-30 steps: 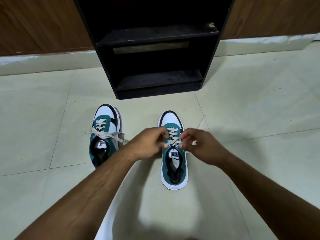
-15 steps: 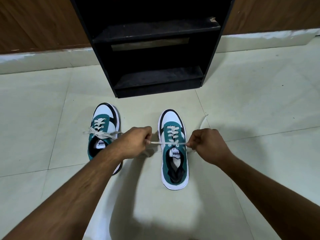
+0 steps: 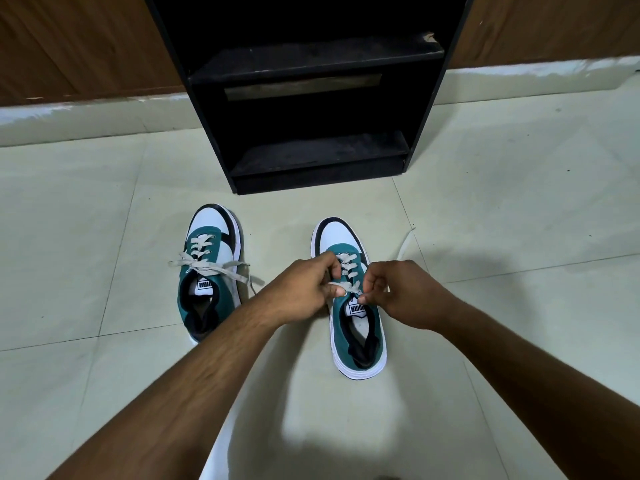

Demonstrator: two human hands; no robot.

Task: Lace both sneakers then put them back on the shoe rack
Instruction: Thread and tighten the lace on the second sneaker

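Note:
Two teal, white and black sneakers stand on the tiled floor, toes toward the rack. The left sneaker (image 3: 211, 271) has its beige lace tied in a loose bow across the tongue. Over the right sneaker (image 3: 353, 327), my left hand (image 3: 301, 289) and my right hand (image 3: 401, 292) each pinch an end of its beige lace (image 3: 348, 271) just above the tongue, close together. A loose lace end trails on the floor past my right hand. The black shoe rack (image 3: 311, 98) stands behind the sneakers, its two shelves bare.
A wood-panelled wall (image 3: 69, 43) with a pale skirting runs behind the rack. Pale floor tiles (image 3: 519, 202) spread on both sides of the sneakers. My forearms reach in from the bottom of the view.
Half a second ago my hands were apart, pulling the lace taut across the right sneaker. They have come back together over the tongue, still pinching the lace ends.

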